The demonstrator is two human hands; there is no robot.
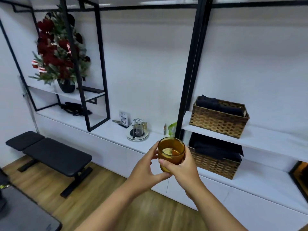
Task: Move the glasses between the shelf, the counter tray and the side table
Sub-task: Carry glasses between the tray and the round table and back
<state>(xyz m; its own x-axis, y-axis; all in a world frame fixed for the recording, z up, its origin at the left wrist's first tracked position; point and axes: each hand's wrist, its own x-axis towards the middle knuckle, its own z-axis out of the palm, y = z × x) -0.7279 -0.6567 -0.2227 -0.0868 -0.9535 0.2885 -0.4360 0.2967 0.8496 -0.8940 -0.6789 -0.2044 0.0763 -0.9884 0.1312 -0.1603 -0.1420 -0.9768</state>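
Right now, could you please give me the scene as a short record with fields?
held item: amber glass, upright, above the floor
left hand: fingers curled on the glass's left side
right hand: grips the glass's right side
counter tray: round, on the white counter, holds a wire rack with glasses
shelf: holds a wicker basket

No words can be read; a small counter sign (123,119) shows a QR code.

Counter (115,130) bare left of tray (137,137); black post (184,105) blocks right.
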